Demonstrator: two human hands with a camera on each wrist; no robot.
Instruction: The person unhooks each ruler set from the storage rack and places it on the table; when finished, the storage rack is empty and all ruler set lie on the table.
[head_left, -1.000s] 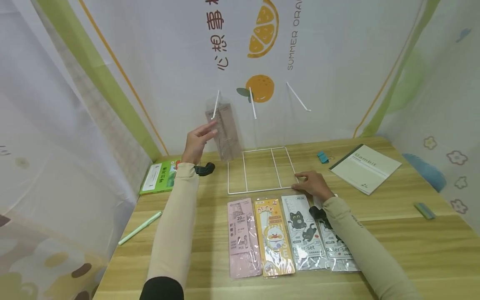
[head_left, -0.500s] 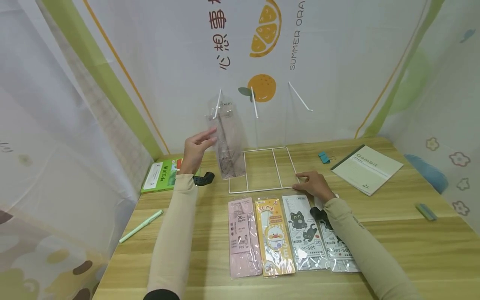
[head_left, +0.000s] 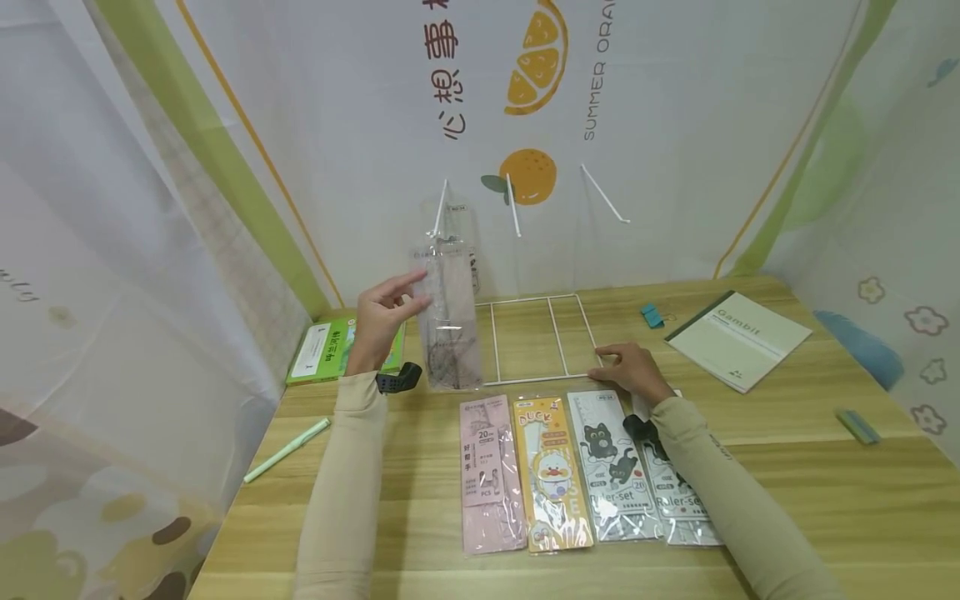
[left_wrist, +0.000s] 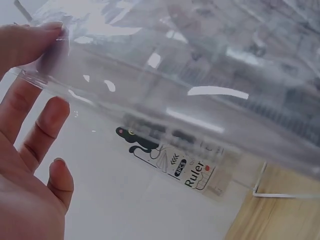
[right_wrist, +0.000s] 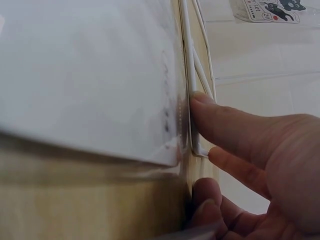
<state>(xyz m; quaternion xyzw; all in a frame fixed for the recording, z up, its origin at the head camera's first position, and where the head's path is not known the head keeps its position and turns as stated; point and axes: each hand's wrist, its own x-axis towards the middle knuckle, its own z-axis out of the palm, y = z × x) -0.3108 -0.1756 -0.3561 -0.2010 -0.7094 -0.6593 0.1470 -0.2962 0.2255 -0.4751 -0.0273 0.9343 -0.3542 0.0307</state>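
Observation:
My left hand (head_left: pixel 381 321) pinches the left edge of a clear-wrapped, pinkish ruler set pack (head_left: pixel 453 333) between thumb and fingers. The pack stands nearly upright, its top right at the tip of the left white hook (head_left: pixel 441 207). Behind it, in the left wrist view, hangs another ruler set pack (left_wrist: pixel 175 165) with a black cat print. My right hand (head_left: pixel 633 371) holds the front right corner of the white wire rack base (head_left: pixel 536 380); in the right wrist view thumb and index finger close on the wire (right_wrist: pixel 187 45).
Before the rack lie a pink ruler pack (head_left: pixel 491 475), a yellow duck pack (head_left: pixel 555 475) and two cat packs, the right one (head_left: pixel 678 500) partly under my sleeve. A green book (head_left: pixel 315 350), pen (head_left: pixel 288 450), blue binder clip (head_left: pixel 652 316), notebook (head_left: pixel 738 342) and eraser (head_left: pixel 857 425) lie around.
My left hand has moved a little down and left, bringing the pinkish pack downward and towards me along the left hook. More of the cat pack behind shows. The right hand stays at the corner.

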